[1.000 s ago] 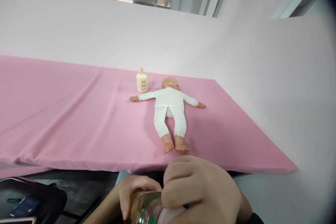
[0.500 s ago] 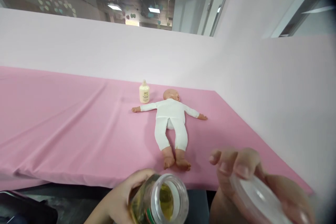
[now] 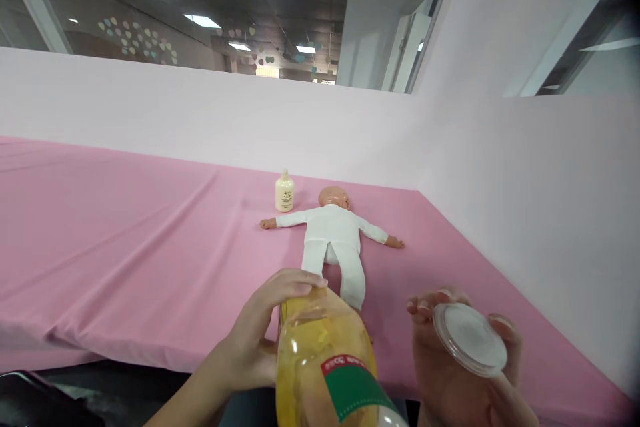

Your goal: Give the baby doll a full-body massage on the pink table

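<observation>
My left hand (image 3: pixel 255 330) is wrapped round a clear jar (image 3: pixel 310 353) of yellow liquid with a green and red label. The jar is tipped over, its base raised away from me and its mouth low at the bottom edge, mostly out of view. In my right hand (image 3: pixel 433 363) is a round clear plastic lid (image 3: pixel 470 340), pinched between thumb and fingers, apart from the jar. Beyond the jar a baby doll (image 3: pixel 333 227) in a white suit lies on its back, arms spread. Its feet are largely hidden behind the jar.
A cream-coloured pump bottle (image 3: pixel 285 195) stands by the doll's outstretched arm. Pink cloth (image 3: pixel 150 253) with some creases covers the table. White walls (image 3: pixel 250 120) border it at the back and right, with windows above. A dark object (image 3: pixel 40 403) sits at the lower left.
The jar has swung from mouth up to base up, its mouth now pointing down toward me. My right hand with the lid has turned and drawn slightly left. The view has tilted upward.
</observation>
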`<state>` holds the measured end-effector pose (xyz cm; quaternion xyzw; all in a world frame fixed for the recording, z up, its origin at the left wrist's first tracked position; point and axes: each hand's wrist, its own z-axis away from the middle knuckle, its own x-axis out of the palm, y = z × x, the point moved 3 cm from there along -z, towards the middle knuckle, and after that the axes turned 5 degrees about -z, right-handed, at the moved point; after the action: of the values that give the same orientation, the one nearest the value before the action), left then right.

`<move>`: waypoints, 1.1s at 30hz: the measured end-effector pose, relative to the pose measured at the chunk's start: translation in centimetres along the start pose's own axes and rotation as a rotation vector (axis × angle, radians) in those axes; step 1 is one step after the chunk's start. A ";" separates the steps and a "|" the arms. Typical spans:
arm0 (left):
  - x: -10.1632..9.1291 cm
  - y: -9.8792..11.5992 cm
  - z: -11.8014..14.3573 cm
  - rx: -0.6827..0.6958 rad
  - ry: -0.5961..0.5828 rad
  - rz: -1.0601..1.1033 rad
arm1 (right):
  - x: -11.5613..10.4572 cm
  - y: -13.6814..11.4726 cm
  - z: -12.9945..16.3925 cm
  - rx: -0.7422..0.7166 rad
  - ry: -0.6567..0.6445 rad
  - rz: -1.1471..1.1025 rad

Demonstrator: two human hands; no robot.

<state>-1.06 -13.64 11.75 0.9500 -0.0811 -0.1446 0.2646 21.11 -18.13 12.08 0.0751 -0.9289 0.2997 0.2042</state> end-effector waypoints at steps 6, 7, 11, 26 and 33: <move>-0.4 0.8 -2.8 0.298 0.020 -0.047 | 0.3 -0.2 0.6 0.056 -0.039 -0.009; -0.5 0.9 -3.1 0.335 0.028 -0.051 | 0.3 -0.2 0.6 0.062 -0.039 -0.012; -0.4 0.8 -4.4 0.436 0.081 -0.067 | 0.3 0.0 0.8 0.078 -0.040 -0.049; -1.1 1.6 -8.0 0.602 0.208 -0.227 | 1.3 0.4 1.3 0.118 -0.079 -0.034; -0.5 2.0 -7.9 0.544 0.305 -0.192 | 1.1 0.7 1.0 0.113 -0.127 -0.092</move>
<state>0.86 -11.40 19.39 0.9999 0.0135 0.0021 -0.0047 19.58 -18.14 11.40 0.1481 -0.9170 0.3367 0.1541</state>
